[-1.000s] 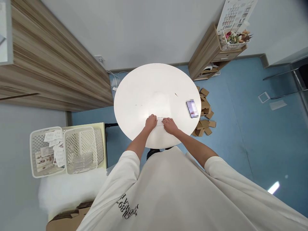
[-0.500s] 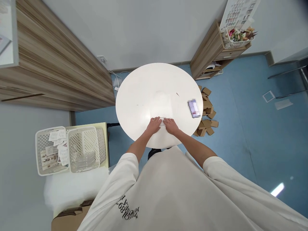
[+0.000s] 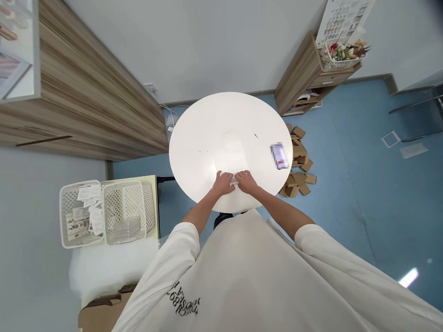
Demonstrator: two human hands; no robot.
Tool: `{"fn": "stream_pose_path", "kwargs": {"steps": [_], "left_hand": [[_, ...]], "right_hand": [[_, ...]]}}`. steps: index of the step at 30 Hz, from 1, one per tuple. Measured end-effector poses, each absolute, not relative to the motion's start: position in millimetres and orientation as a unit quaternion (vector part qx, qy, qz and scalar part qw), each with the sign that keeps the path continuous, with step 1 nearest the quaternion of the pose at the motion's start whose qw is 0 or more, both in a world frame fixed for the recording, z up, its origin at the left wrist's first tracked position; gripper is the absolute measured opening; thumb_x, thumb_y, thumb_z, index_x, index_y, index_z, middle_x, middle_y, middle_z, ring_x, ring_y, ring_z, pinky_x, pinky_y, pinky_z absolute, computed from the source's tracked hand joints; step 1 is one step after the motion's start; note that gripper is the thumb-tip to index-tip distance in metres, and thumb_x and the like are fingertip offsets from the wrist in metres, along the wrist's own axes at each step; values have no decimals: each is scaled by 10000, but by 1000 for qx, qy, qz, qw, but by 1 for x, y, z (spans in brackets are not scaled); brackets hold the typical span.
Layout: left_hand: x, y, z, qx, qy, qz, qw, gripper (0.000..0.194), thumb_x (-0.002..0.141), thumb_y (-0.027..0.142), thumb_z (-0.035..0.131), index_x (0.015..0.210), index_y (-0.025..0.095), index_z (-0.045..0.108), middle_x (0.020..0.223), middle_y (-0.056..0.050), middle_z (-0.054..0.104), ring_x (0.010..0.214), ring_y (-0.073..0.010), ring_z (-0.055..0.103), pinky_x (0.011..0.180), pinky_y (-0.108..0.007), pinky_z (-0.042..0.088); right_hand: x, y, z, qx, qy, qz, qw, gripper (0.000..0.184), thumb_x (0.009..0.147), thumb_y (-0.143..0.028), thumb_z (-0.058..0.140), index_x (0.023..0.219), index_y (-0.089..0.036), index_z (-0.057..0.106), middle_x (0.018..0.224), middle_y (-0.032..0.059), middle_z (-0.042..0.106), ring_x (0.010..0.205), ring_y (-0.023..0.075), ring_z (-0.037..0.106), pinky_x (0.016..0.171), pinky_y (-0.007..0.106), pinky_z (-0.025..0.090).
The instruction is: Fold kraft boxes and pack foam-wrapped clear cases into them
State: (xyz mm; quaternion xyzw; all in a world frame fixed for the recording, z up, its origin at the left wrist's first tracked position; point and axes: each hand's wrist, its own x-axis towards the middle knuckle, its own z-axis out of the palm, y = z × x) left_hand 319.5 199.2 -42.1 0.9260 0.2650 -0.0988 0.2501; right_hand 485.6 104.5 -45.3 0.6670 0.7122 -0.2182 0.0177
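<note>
Near the front edge of the round white table (image 3: 231,110), my two hands meet over a small whitish, translucent piece (image 3: 234,180). Its kind is too small to make out. My left hand (image 3: 223,183) is closed on the left end of this piece, fingers bent and thumb towards me. From the other side my right hand (image 3: 245,181) grips the right end, its fingers curled over it. Only a short middle strip shows between the hands; the rest is covered by them. To the right of my right hand lies a phone-like purple object (image 3: 279,156), blurred by pixelation.
White baskets with cards (image 3: 81,214) and clear plastic pieces (image 3: 126,229) stand at left. Cardboard boxes (image 3: 299,154) lie on the floor beyond the table's right edge. A wooden cabinet (image 3: 297,76) holds a basket of dried flowers (image 3: 342,53). Tall wooden cupboards (image 3: 104,92) line the left.
Both hands have curled more tightly around the translucent piece, and its visible part looks smaller and narrower. The whole view has shifted slightly to the right.
</note>
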Motion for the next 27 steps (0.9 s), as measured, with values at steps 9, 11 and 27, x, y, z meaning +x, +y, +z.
{"fn": "stream_pose_path", "kwargs": {"steps": [9, 11, 27], "left_hand": [[304, 194, -38, 926, 259, -89, 261, 308, 930, 415, 527, 1137, 204, 614, 1300, -139, 606, 1291, -305, 522, 1176, -488, 245], [308, 199, -38, 916, 273, -102, 276, 307, 982, 421, 449, 1134, 210, 613, 1239, -123, 639, 1218, -284, 573, 1167, -483, 251], [339, 231, -54, 891, 375, -97, 236, 347, 1040, 331, 336, 1279, 212, 559, 1376, -151, 563, 1354, -301, 463, 1193, -535, 212]], "right_hand": [[490, 108, -29, 644, 710, -283, 40, 175, 956, -204, 514, 1094, -186, 620, 1072, 120, 699, 1059, 284, 607, 1010, 408, 331], [493, 115, -28, 645, 703, -296, 41, 194, 984, -228, 498, 1123, -187, 626, 1057, 116, 707, 1051, 280, 615, 991, 400, 345], [512, 178, -42, 682, 668, -284, 92, 354, 1018, -337, 432, 1257, -219, 666, 1297, 165, 553, 1187, 336, 471, 1019, 471, 344]]}}
